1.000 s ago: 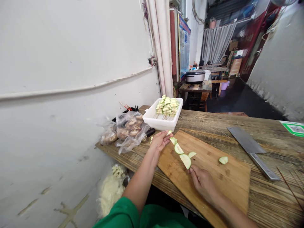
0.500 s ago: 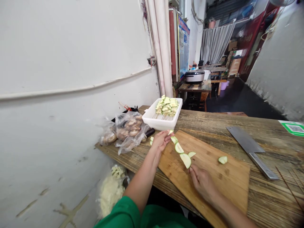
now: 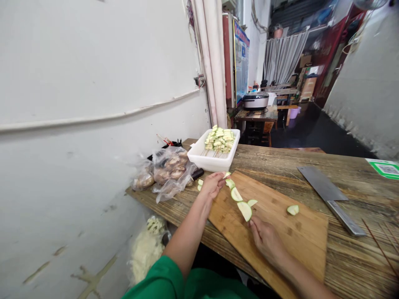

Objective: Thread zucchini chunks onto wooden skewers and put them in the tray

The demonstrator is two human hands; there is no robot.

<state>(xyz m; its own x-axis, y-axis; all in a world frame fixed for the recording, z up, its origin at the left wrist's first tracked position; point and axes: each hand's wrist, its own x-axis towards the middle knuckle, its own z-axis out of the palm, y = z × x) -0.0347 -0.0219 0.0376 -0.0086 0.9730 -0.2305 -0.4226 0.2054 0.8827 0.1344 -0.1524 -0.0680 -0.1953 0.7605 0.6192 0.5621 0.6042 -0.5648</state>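
Fingertips of the right hand [image 3: 267, 241] pinched on the near end of a thin skewer, too fine to make out clearly, threaded with pale green vegetable slices [image 3: 240, 199]. Fingers of the left hand [image 3: 212, 185] curled loosely around the far end of the same row, a small slice [image 3: 227, 175] showing just past the fingertips. Between the two hands, four or so half-moon slices strung in a slanted line, resting on the cutting board [image 3: 280, 232]. One loose slice [image 3: 292, 209] lying alone on the board, well to the right of the row. Two small pieces [image 3: 199, 185] on the table [image 3: 358, 257] just left of the left hand.

Beyond the left hand, a white tray [image 3: 205, 160] holding a pile of finished skewers [image 3: 220, 139], touching the board's far corner. Left of the tray, clear plastic bags [image 3: 168, 170] with brownish contents, against the white wall [image 3: 93, 83]. To the right of the board, a large cleaver [image 3: 327, 193] lying flat on the table, blade away from the person. Thin bare skewers [image 3: 378, 243] at the table's right edge. A green printed card [image 3: 385, 169] at the far right. Green sleeve [image 3: 162, 278] at the lower edge. In the background, a rice cooker [image 3: 255, 100] on a small table.
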